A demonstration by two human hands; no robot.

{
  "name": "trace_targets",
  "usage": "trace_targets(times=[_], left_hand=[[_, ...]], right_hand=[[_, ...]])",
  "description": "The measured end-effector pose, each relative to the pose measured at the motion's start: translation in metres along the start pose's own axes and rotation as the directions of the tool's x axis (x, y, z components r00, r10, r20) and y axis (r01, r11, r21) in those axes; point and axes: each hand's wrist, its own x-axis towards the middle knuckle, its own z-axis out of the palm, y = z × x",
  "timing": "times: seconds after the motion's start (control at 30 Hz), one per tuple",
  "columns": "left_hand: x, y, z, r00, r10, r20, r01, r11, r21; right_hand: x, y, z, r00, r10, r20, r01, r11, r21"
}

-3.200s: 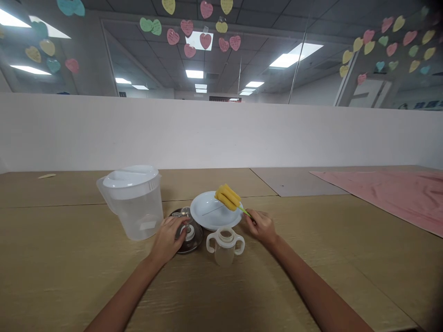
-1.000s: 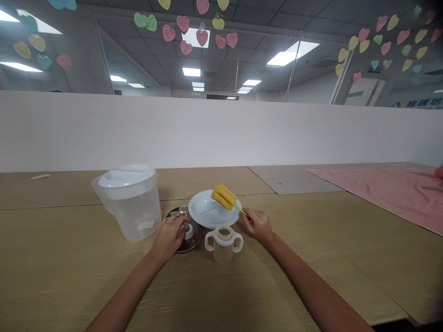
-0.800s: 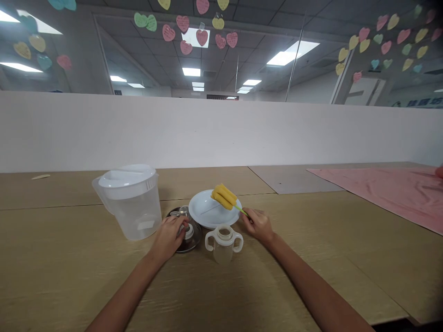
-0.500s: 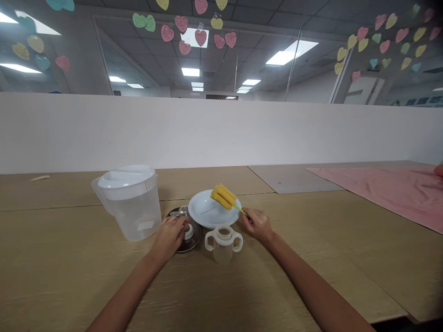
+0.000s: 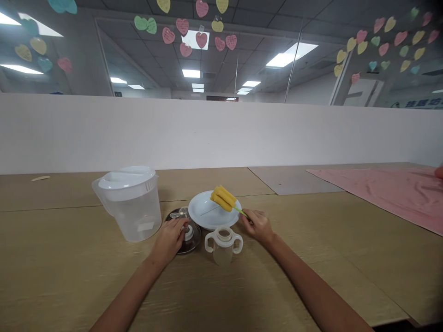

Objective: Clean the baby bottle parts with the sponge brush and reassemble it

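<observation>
The right hand [image 5: 259, 227] is holding the sponge brush [image 5: 223, 198] in a closed grip, outside the open-topped bottle [image 5: 222, 252] — the left hand [image 5: 169, 239], half-curled, is lying over the tray [image 5: 197, 239], its hold unclear.

View: head-worn, single, facing forward and slightly down from the near side of the tabletop [image 5: 284, 290]. Close range on left hand [image 5: 171, 235] and right hand [image 5: 259, 226]; white partition [image 5: 221, 133] and glass [image 5: 256, 60] occupy upper frame.

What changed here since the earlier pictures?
Only the view shifted slightly, and a reddish shape, possibly a hand, shows at the right edge, absent in the oldest picture. The right hand still holds the green handle; the left hand stays at the dark tray.
</observation>
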Motion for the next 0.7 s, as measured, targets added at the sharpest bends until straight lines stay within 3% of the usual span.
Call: trace_targets(times=[0.27, 0.7], left_hand=[[0.0031, 0.0027, -0.0062, 0.987, -0.079, 0.140, 0.086, 0.995, -0.050], [0.0036, 0.0025, -0.0030, 0.980, -0.089, 0.180, 0.096, 0.995, -0.031]], right_hand=[[0.0001, -0.0018, -0.0008, 1.000, 0.006, 0.002, -0.006, 1.000, -0.011], [0.0018, -0.0018, -0.0009, 1.000, -0.012, -0.010, 0.012, 1.000, -0.011]])
